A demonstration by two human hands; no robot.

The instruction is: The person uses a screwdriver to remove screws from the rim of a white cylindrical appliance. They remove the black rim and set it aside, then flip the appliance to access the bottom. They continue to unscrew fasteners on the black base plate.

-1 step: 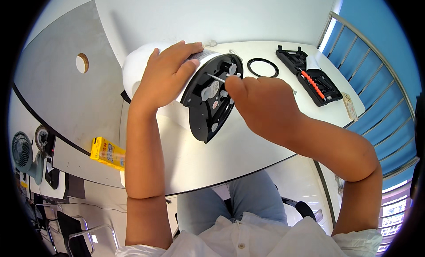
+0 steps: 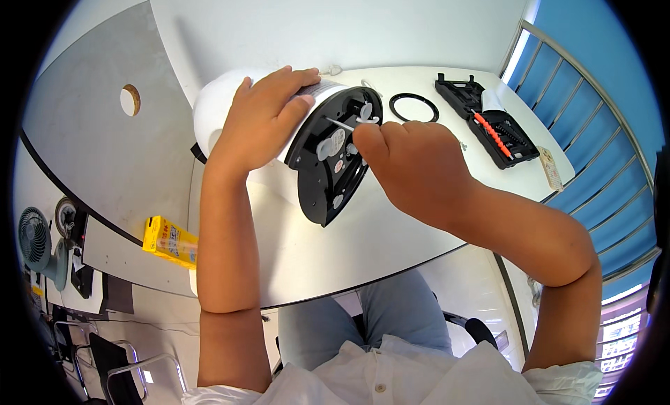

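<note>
On table, white appliance point(image 2: 230, 105) under left hand point(image 2: 262, 122) fingers

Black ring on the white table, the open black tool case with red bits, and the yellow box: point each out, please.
Black ring point(image 2: 414, 107): head view, on its near rim.
Open black tool case point(image 2: 518, 144): head view, on the tray right of the red bits.
Yellow box point(image 2: 169, 242): head view, on its top face.

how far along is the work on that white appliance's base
Done: a black ring is off and lies on the table. In hand: the left hand steadies the white appliance on its side; the right hand works a thin tool at the black base. Left: the base remains attached.
</note>
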